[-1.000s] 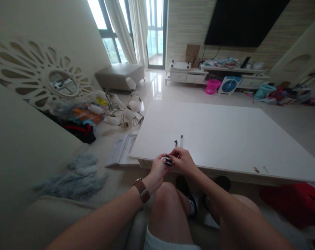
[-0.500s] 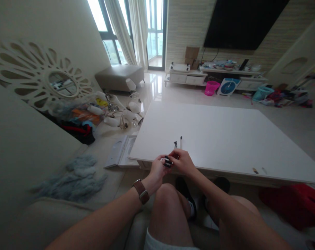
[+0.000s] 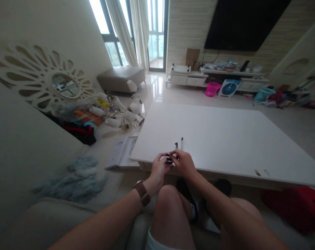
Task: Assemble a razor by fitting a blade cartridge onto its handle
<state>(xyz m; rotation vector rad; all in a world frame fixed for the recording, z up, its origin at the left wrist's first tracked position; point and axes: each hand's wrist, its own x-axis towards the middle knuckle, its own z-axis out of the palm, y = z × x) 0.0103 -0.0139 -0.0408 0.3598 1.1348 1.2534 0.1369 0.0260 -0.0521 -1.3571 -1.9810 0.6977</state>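
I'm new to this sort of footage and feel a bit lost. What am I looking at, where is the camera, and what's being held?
There's no machine here: these are a person's own bare hands, seen by a camera worn on their head, looking forward and down.

The left hand, with a brown-strapped watch on its wrist, holds a small black-and-white object. The fingertips of the right hand are at it too; it's too small to tell what it is.

On the white table lie a slim pale stick with a dark end, a little dark item beside it and, farther right, two tiny pieces, one brownish.
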